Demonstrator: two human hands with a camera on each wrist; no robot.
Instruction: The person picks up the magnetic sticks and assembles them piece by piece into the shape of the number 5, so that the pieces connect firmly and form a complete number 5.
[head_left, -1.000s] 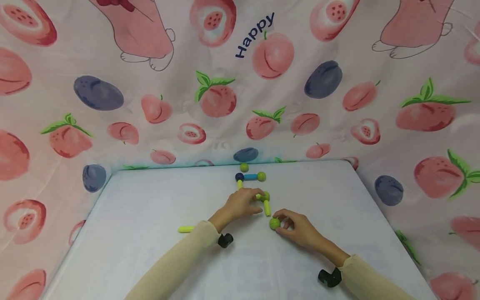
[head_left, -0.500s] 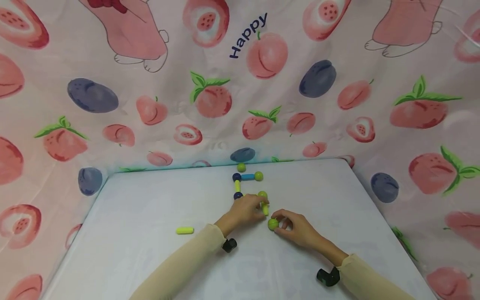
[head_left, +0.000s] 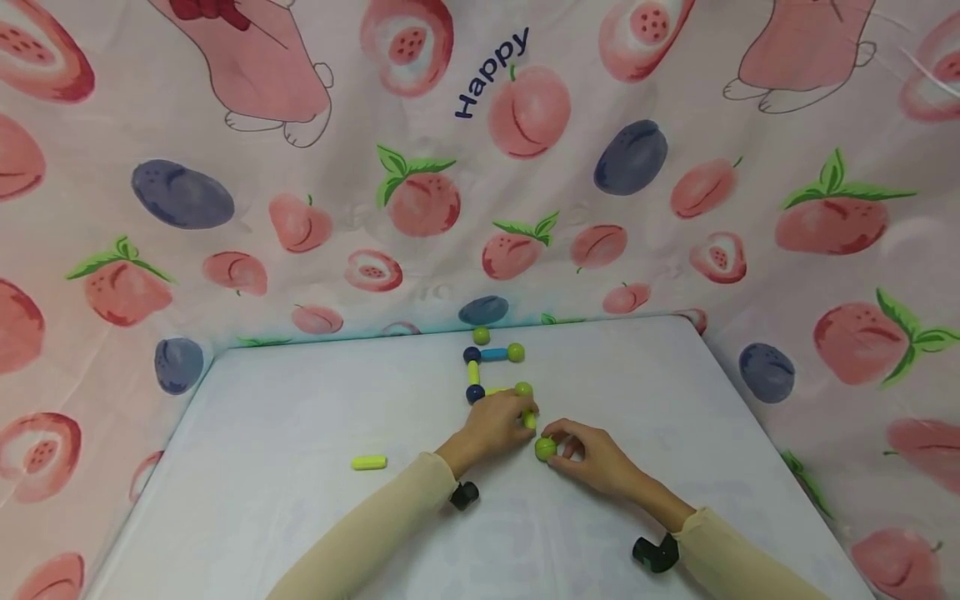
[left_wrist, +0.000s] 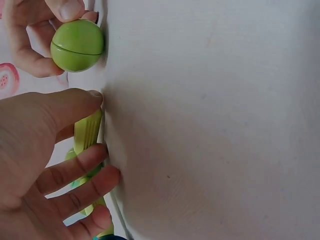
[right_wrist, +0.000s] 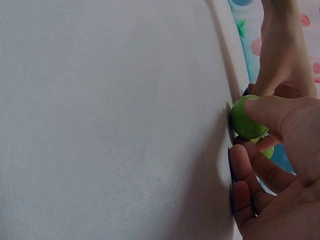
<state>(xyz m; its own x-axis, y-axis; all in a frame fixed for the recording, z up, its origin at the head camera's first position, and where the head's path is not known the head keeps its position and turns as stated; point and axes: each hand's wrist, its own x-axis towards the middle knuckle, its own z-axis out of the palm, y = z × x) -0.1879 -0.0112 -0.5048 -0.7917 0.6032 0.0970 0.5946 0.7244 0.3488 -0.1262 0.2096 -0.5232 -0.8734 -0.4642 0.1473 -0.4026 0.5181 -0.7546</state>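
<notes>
My right hand (head_left: pixel 596 457) pinches a green ball (head_left: pixel 546 450) between thumb and fingers, low over the white table. My left hand (head_left: pixel 497 423) is just to its left, thumb and fingers round a ribbed yellow-green rod (left_wrist: pixel 88 131). That rod's far end meets another green ball (head_left: pixel 523 389). From this ball a second yellow rod (head_left: pixel 495 391) runs left to a dark blue ball (head_left: pixel 476 393). A third yellow rod (head_left: pixel 473 372) leads on to a further dark blue ball (head_left: pixel 472 355), joined by a blue rod (head_left: pixel 494 354) to a green end ball (head_left: pixel 516 352). A small gap separates held rod and held ball.
A loose yellow rod (head_left: pixel 369 462) lies on the white table (head_left: pixel 285 400) left of the left forearm. One single green ball (head_left: pixel 482 335) sits near the table's back edge. A fruit-patterned cloth (head_left: pixel 420 275) hangs behind and at both sides.
The left hand has shifted slightly right and down onto the rod, uncovering the nearer dark blue ball and the loose yellow rod. The right hand keeps its hold; the view shifts slightly.
</notes>
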